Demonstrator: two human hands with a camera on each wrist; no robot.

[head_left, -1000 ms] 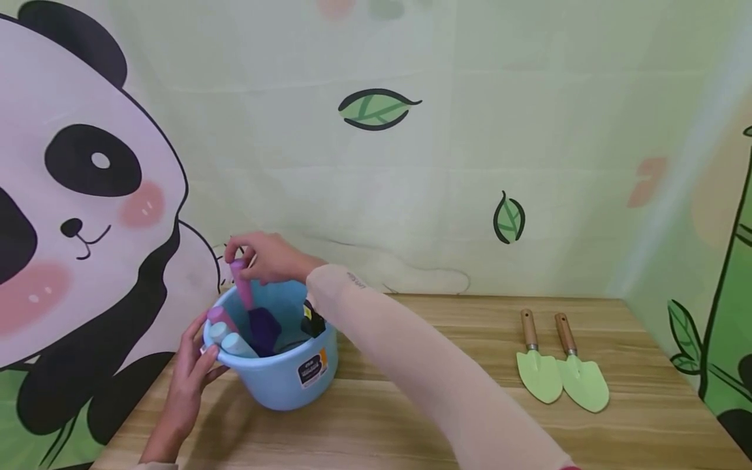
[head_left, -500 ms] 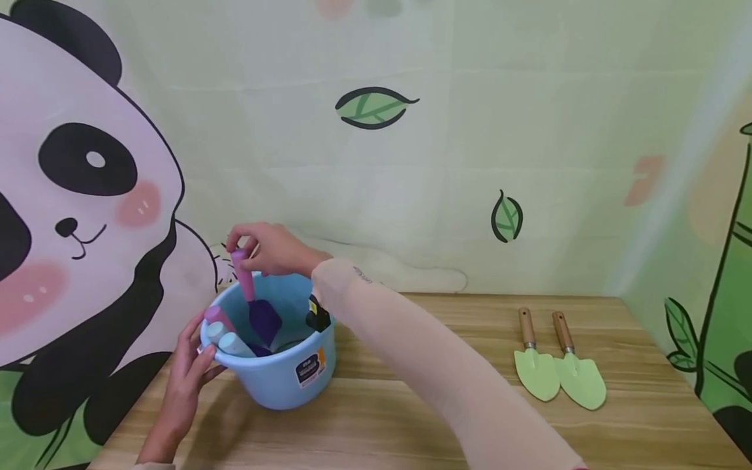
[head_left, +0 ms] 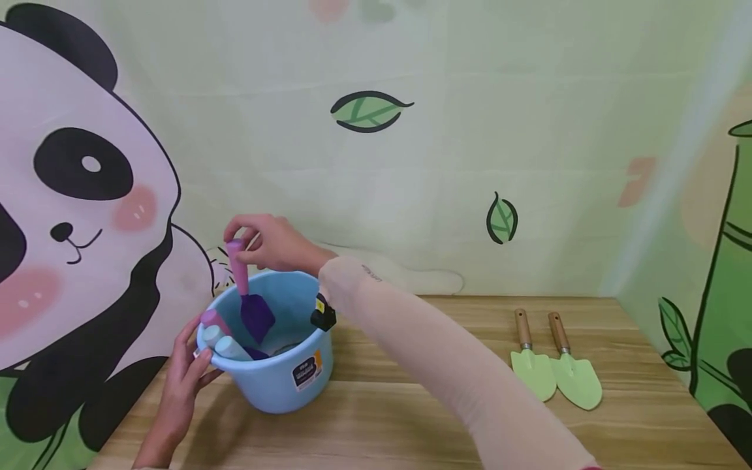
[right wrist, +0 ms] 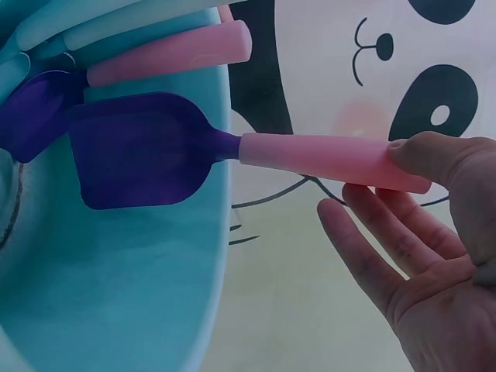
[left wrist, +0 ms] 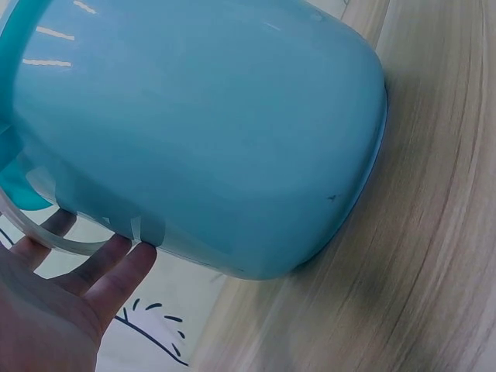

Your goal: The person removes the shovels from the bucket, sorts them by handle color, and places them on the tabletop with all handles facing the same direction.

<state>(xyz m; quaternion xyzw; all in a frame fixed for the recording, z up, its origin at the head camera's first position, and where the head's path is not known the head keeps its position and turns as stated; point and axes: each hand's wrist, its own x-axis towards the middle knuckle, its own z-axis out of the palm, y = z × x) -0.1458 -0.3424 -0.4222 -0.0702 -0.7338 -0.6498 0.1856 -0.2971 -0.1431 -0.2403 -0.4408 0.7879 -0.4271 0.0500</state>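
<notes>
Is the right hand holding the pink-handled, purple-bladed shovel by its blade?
No, the right hand pinches the smooth, tapered pink handle near its end.

So the head view is shot from above and well back, aimed forward and down over the table (head_left: 399,411), with the blue bucket (head_left: 264,386) landing around 8 o'clock and the green trowels (head_left: 578,384) around 4. The left wrist one's set really close outside that bucket, turned sideways so the frame's mostly filled by its wall (left wrist: 209,139), while the right wrist one's pointed close across the bucket's open mouth (right wrist: 116,271) at 9 o'clock, also tipped sideways. The bucket's shared by all three, the panda face (head_left: 82,202) just by head and right wrist.
</notes>
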